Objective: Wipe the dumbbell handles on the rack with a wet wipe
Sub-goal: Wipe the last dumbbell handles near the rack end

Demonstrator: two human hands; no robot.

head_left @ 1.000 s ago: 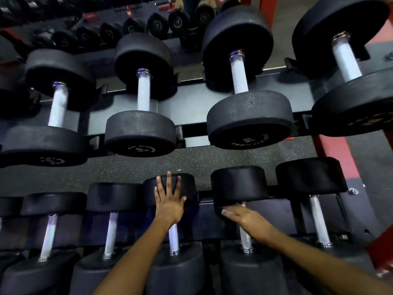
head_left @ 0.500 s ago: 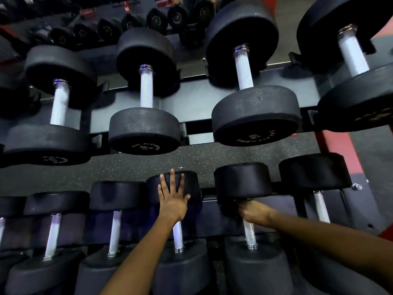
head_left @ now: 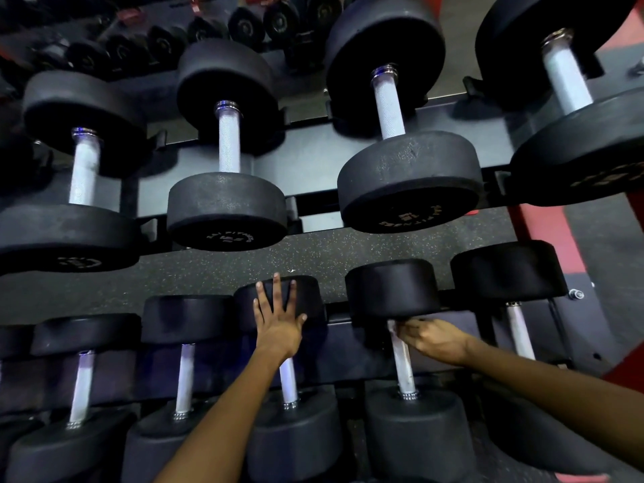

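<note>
Black dumbbells with pale metal handles lie in two tiers on a dark rack point(head_left: 313, 158). My left hand point(head_left: 277, 324) rests flat, fingers spread, on the far head of a lower-tier dumbbell point(head_left: 296, 434). My right hand point(head_left: 430, 338) curls round the upper end of the neighbouring dumbbell's handle point(head_left: 402, 367), just below its far head point(head_left: 392, 287). A small pale bit of wipe point(head_left: 392, 327) shows at my fingertips against the handle; the rest of the wipe is hidden in the hand.
Several more lower-tier dumbbells lie to the left point(head_left: 183, 378) and one to the right point(head_left: 519, 329). Larger dumbbells fill the upper tier point(head_left: 228, 141). Speckled rubber floor point(head_left: 313, 259) shows between the tiers. A red frame post point(head_left: 522, 221) stands at right.
My right hand slid up the handle from near its lower end to just under the far head. My left hand stayed on the dumbbell head.
</note>
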